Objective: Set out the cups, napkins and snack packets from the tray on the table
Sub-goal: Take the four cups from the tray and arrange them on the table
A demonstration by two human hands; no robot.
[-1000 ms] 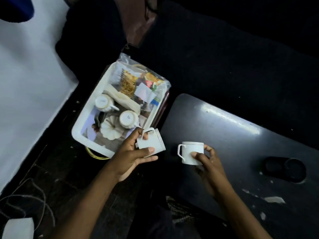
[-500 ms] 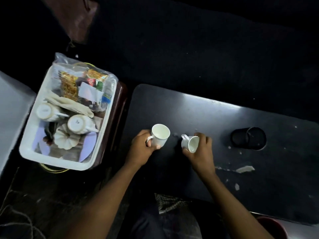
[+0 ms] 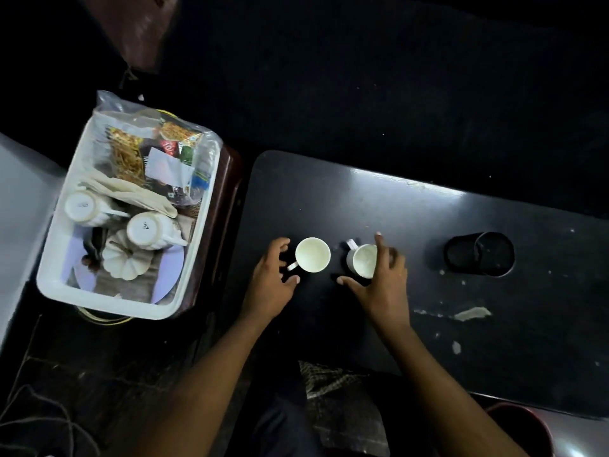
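Observation:
Two white cups stand upright on the black table (image 3: 428, 324). My left hand (image 3: 270, 282) is open just left of the left cup (image 3: 312, 254), fingers spread around its handle without gripping. My right hand (image 3: 382, 285) is open over the near right side of the right cup (image 3: 362, 264), fingers apart. The white tray (image 3: 128, 308) sits at the left on a dark stool. It holds two more white cups (image 3: 82, 207) lying on their sides, folded napkins (image 3: 131, 192), snack packets (image 3: 158, 153) in clear plastic and a white pumpkin-shaped piece (image 3: 123, 262).
A black ring-shaped holder (image 3: 478, 253) lies on the table to the right of the cups. Torn white patches (image 3: 468, 313) mark the tabletop. A person in dark clothes sits beyond the tray. Cables (image 3: 39, 417) run over the floor at lower left.
Both cups went from the tray's edge onto the table and now stand upright. Both hands have let go and opened. The view shifted right.

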